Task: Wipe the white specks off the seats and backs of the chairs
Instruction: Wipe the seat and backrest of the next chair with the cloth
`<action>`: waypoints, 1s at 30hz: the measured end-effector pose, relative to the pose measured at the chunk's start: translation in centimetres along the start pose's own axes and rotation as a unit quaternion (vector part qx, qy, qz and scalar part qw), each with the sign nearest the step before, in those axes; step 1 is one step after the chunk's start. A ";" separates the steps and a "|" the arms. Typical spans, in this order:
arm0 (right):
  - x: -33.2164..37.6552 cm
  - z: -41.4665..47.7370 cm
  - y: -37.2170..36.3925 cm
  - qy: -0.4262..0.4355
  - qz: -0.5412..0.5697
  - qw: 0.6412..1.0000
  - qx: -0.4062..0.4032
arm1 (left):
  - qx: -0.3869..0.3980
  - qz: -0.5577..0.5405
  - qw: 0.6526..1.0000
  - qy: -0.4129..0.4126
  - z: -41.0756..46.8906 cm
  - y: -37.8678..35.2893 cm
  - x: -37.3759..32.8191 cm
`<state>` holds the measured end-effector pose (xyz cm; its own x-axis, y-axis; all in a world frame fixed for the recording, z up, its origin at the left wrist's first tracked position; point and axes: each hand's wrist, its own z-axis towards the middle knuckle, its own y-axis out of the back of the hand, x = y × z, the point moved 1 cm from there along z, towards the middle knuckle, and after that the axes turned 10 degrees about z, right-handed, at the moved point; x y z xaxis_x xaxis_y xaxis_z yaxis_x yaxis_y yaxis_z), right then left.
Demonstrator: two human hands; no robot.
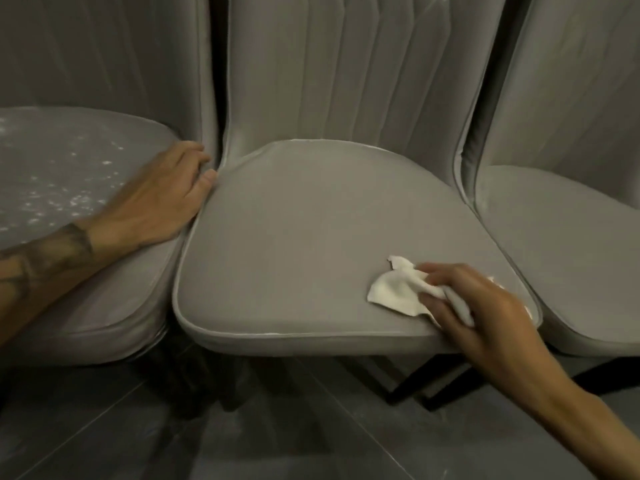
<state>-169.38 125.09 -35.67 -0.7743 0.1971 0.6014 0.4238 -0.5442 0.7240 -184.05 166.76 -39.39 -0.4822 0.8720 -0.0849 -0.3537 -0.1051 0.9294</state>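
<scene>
Right hand (485, 306) pinches a white cloth (394, 289) against the middle seat (294, 244) at its four o'clock; left hand (162, 199) rests at ten o'clock, fingers curled into the gap, whether gripping I cannot tell; white specks (69, 188) dot the left seat (114, 299) at nine o'clock; dark tiled floor (311, 427) below.

Left hand (162, 199) lies palm-down, fingers loosely extended; right hand (485, 306) pinches cloth (394, 289).

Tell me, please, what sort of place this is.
Probably an indoor dining or function room: three matching grey upholstered chairs stand side by side on a dark tiled floor, and the right hand holds a white cloth on the middle seat.
</scene>
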 end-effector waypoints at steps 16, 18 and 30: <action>-2.7 2.4 2.6 -0.125 -0.053 0.988 -0.071 | -0.041 -0.024 0.999 -0.012 0.0 0.0 -0.2; -0.8 5.4 -0.2 -0.074 -0.039 0.996 -0.045 | -0.055 -0.039 0.998 -0.004 -0.2 0.6 -0.7; 7.5 25.9 -18.4 0.011 -0.029 1.000 -0.001 | -0.039 -0.031 0.997 0.060 -1.4 2.0 0.4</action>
<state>-170.84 157.69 -35.76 -0.8078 0.2091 0.5512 0.3780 -0.5338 0.7564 -186.06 166.26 -38.03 -0.5479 0.8154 -0.1869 -0.4439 -0.0940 0.8911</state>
